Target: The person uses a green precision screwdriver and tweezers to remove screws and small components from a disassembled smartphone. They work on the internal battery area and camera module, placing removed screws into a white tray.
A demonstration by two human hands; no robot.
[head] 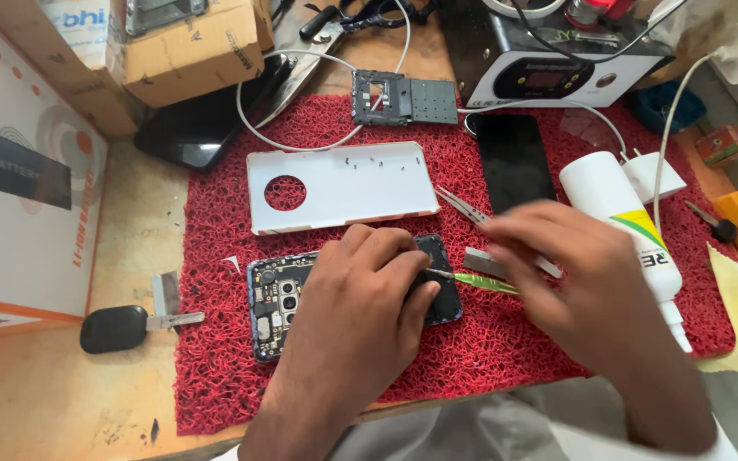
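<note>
The opened phone (279, 307) lies back-side up on the red mesh mat (215, 376), a little left of centre, its camera cluster and bare circuit board showing. It looks light and flat, but fragile: exposed board, thin connectors and small components, so the safe places to take hold are the long outer edges of the frame, never the board itself. The coarse mat under it should keep it from sliding.

Moving right, the left hand (369, 299) lies over the phone's right half, fingers curled down and pressing on it, pinning it to the mat; the fingertips sit near the top edge of the frame, and the board end pokes out to the left of the knuckles. Just above, the white back cover (343, 192) with its round camera hole rests on the mat, apart from the phone, with tiny screws scattered on it.

Right again, a green pry tool (480, 283) has its tip at the phone's right edge, just beside the left fingertips. The right hand (582, 282) is motion-blurred; it seems closed around the tool's handle, though the exact grip cannot be made out. Metal tweezers (463, 207) and a dark screen panel (514, 162) lie behind it, and a white bottle (621, 213) rests to its far side.
</note>
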